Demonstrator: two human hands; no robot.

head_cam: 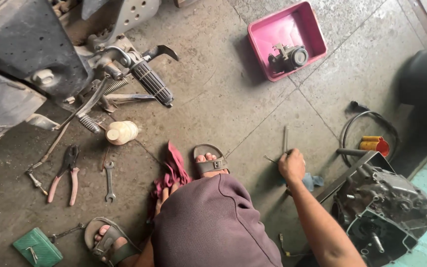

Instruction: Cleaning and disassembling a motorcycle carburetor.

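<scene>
From the head view: right hand [291,164] down on the gray floor [223,99], closed around a thin metal rod [285,138] pointing up and away. Just beside, a dark engine block [389,212]. Left hand mostly hidden behind the knee, near a red rag [174,170]; open or closed, cannot tell.

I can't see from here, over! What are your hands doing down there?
Right hand down on the floor, fist closed on a thin metal rod. Left hand hidden behind the knee, by the red rag. Engine block close on the right.

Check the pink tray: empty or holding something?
Holding something. The pink tray holds one dark metal part with a round end, near its front wall; the rest is bare.
</scene>
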